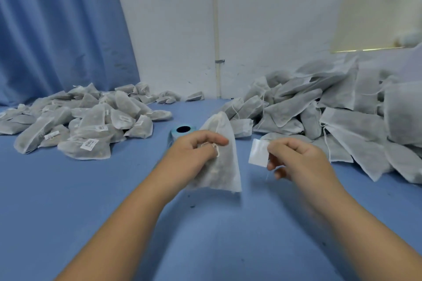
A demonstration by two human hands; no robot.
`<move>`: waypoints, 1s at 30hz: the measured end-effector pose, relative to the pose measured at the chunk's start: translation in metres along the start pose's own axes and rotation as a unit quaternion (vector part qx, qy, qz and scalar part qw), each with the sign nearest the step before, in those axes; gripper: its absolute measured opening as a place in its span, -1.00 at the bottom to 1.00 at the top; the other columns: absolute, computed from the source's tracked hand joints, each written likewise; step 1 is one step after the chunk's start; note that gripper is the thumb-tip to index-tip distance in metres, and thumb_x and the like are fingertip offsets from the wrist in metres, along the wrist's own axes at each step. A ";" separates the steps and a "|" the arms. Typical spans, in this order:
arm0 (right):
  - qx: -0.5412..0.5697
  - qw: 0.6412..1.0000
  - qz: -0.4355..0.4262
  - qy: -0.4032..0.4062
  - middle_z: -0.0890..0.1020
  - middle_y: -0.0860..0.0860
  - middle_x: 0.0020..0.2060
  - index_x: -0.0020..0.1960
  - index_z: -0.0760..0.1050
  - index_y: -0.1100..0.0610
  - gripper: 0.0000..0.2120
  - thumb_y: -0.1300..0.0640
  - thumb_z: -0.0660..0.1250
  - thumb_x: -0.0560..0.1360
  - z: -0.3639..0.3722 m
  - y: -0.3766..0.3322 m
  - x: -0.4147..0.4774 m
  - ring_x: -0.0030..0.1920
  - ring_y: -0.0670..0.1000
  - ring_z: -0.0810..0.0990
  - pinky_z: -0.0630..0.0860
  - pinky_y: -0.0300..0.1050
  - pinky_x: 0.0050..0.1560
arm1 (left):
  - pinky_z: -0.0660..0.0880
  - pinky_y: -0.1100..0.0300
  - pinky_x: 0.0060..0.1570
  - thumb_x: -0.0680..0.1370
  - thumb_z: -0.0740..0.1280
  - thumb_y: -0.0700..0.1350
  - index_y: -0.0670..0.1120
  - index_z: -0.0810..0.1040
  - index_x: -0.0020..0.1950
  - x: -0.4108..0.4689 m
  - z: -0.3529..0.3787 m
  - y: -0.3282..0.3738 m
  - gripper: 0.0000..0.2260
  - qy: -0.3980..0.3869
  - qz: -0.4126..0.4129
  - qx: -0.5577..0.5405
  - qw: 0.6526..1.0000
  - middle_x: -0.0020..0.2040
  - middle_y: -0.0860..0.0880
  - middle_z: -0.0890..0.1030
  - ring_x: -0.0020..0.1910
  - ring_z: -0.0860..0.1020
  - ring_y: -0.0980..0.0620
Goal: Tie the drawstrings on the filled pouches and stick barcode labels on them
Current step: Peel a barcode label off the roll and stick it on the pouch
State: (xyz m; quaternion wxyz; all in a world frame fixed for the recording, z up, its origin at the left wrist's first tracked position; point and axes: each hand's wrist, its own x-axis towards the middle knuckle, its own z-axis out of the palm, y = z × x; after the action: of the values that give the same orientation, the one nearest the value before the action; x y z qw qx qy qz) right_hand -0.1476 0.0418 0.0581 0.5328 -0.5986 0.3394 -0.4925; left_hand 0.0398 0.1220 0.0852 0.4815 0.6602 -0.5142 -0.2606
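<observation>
My left hand [194, 153] grips a filled white pouch [225, 166] by its gathered neck, with the knotted drawstring [215, 147] looped over the fingers. The pouch hangs upright just above the blue table. My right hand [296, 157] pinches a white label [259, 151] by its right edge, a short way right of the pouch and apart from it. A thin thread dangles under the right hand. The label's face turned to me is blank.
A pile of labelled pouches [86, 121] lies at the left. A larger heap of unlabelled pouches [331, 116] fills the right side. A blue label roll [182, 131] stands behind my left hand. Blue curtain [57, 29] and white wall are at the back.
</observation>
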 end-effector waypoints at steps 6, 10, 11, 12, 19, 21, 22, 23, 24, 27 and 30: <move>-0.039 0.999 -0.007 0.035 0.60 -0.06 -0.42 -0.34 0.58 0.14 -0.82 0.23 0.34 0.43 -0.004 0.009 0.006 -0.40 -0.11 0.55 0.46 -0.29 -0.43 | 0.36 0.15 -0.18 0.28 0.30 -0.03 0.36 0.58 0.04 0.004 0.029 -0.020 -0.60 -0.045 -0.065 -0.046 0.996 -0.32 0.08 0.49 -0.30 0.44 0.06; -0.101 0.994 -0.017 0.038 0.59 -0.04 -0.44 -0.34 0.56 0.12 -0.85 0.22 0.34 0.41 0.002 0.014 0.007 -0.41 -0.14 0.51 0.46 -0.22 -0.34 | 0.52 0.04 -0.01 0.28 0.33 -0.03 0.57 0.37 0.17 -0.002 0.029 -0.025 -0.40 -0.049 -0.051 -0.032 0.997 -0.18 0.06 0.58 -0.22 0.56 -0.05; -0.117 0.992 -0.024 0.045 0.60 -0.03 -0.43 -0.33 0.56 0.12 -0.86 0.21 0.34 0.40 0.003 0.015 0.006 -0.42 -0.14 0.49 0.45 -0.21 -0.32 | 0.54 -0.02 0.10 0.28 0.35 -0.03 0.60 0.30 0.20 -0.004 0.029 -0.025 -0.34 -0.047 -0.051 -0.029 0.997 -0.08 -0.01 0.62 -0.13 0.60 -0.13; -0.129 0.990 -0.034 0.054 0.60 -0.03 -0.42 -0.33 0.56 0.11 -0.87 0.19 0.34 0.40 0.004 0.016 0.005 -0.43 -0.16 0.47 0.43 -0.23 -0.33 | 0.53 -0.05 0.15 0.28 0.35 -0.02 0.63 0.24 0.23 -0.005 0.030 -0.026 -0.30 -0.044 -0.056 -0.028 0.997 -0.03 -0.06 0.64 -0.06 0.63 -0.15; -0.251 0.942 -0.195 0.105 0.59 -0.09 -0.39 -0.33 0.53 0.07 -0.87 0.20 0.38 0.39 0.017 0.016 -0.004 -0.32 -0.10 0.53 0.43 -0.28 -0.27 | 0.51 -0.07 0.23 0.23 0.39 0.00 0.41 0.17 0.44 -0.010 0.041 -0.025 -0.17 -0.038 -0.088 -0.075 0.993 0.15 0.02 0.65 0.08 0.65 -0.03; -0.309 0.911 -0.252 0.106 0.56 -0.08 -0.37 -0.32 0.52 0.12 -0.87 0.23 0.39 0.39 0.022 0.017 -0.007 -0.31 -0.07 0.50 0.43 -0.19 -0.25 | 0.52 -0.11 0.23 0.24 0.38 -0.03 0.31 0.27 0.42 -0.011 0.044 -0.025 -0.24 -0.042 -0.083 -0.088 0.992 0.15 0.01 0.66 0.10 0.65 -0.04; -0.325 0.900 -0.272 0.099 0.56 -0.07 -0.36 -0.31 0.52 0.13 -0.87 0.23 0.39 0.40 0.025 0.018 -0.008 -0.31 -0.07 0.49 0.44 -0.14 -0.25 | 0.52 -0.12 0.22 0.26 0.38 -0.05 0.27 0.33 0.40 -0.012 0.045 -0.025 -0.29 -0.045 -0.079 -0.094 0.991 0.14 0.00 0.67 0.10 0.65 -0.05; -0.335 0.893 -0.286 0.089 0.55 -0.07 -0.36 -0.30 0.53 0.13 -0.89 0.22 0.38 0.39 0.026 0.018 -0.009 -0.30 -0.05 0.49 0.44 -0.11 -0.26 | 0.52 -0.13 0.22 0.28 0.38 -0.07 0.24 0.38 0.37 -0.012 0.046 -0.025 -0.34 -0.048 -0.075 -0.099 0.991 0.13 0.00 0.67 0.10 0.65 -0.05; -0.342 0.888 -0.296 0.076 0.55 -0.07 -0.35 -0.30 0.54 0.13 -0.91 0.19 0.36 0.39 0.027 0.019 -0.011 -0.29 -0.04 0.50 0.45 -0.09 -0.27 | 0.53 -0.12 0.21 0.30 0.39 -0.07 0.22 0.41 0.35 -0.012 0.046 -0.024 -0.38 -0.050 -0.072 -0.106 0.991 0.13 0.01 0.68 0.11 0.65 -0.04; -0.363 0.878 -0.311 0.030 0.56 -0.04 -0.32 -0.26 0.58 0.14 -0.91 0.15 0.34 0.40 0.026 0.020 -0.015 -0.25 0.02 0.53 0.50 -0.01 -0.26 | 0.54 -0.09 0.20 0.31 0.42 -0.06 0.20 0.46 0.31 -0.012 0.045 -0.024 -0.43 -0.048 -0.069 -0.128 0.988 0.12 0.03 0.68 0.09 0.66 0.00; -0.389 0.862 -0.324 0.001 0.57 -0.03 -0.30 -0.22 0.60 0.12 -0.91 0.15 0.34 0.40 0.026 0.020 -0.017 -0.24 0.04 0.54 0.51 0.02 -0.26 | 0.55 -0.08 0.20 0.29 0.41 -0.07 0.19 0.49 0.29 -0.012 0.043 -0.024 -0.44 -0.045 -0.068 -0.130 0.988 0.09 0.05 0.69 0.07 0.67 0.02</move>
State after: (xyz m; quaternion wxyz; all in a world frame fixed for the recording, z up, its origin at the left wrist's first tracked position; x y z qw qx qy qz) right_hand -0.1249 0.0612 0.0359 0.0667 -0.8332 0.2910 -0.4654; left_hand 0.0100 0.1174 0.0442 0.5204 0.6130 -0.4516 -0.3867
